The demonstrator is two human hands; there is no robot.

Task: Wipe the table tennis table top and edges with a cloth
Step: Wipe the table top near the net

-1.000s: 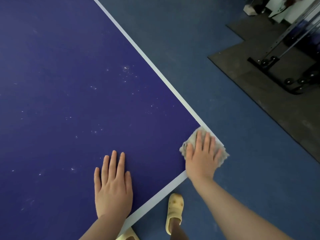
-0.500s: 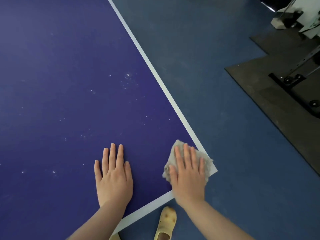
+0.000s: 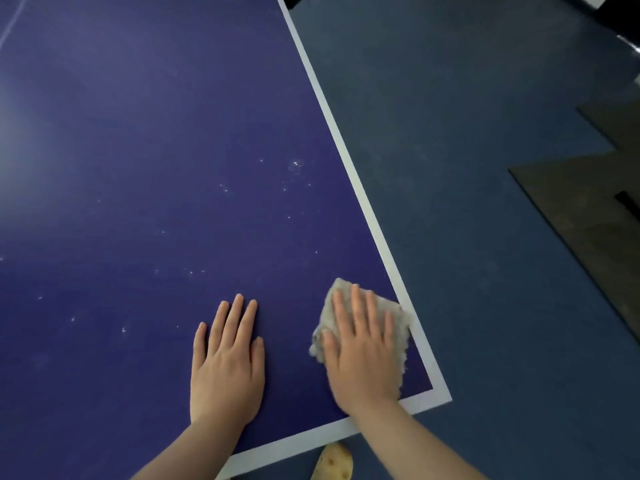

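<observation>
The dark blue table tennis table [image 3: 145, 140] fills the left of the head view, with a white line along its right and near edges. My right hand [image 3: 360, 348] presses a grey fluffy cloth [image 3: 398, 327] flat on the top, just inside the near right corner, fingers straight. My left hand [image 3: 227, 362] rests flat on the table a little to the left, fingers straight and holding nothing. Small white specks dot the surface beyond both hands.
Blue floor [image 3: 485, 168] lies to the right of the table. A dark mat [image 3: 588, 209] covers the floor at far right. A yellow shoe [image 3: 332, 462] shows below the near edge.
My right hand has slid the cloth from the table's corner inward and to the left. The left hand has stayed flat in place. The view has tilted up along the table.
</observation>
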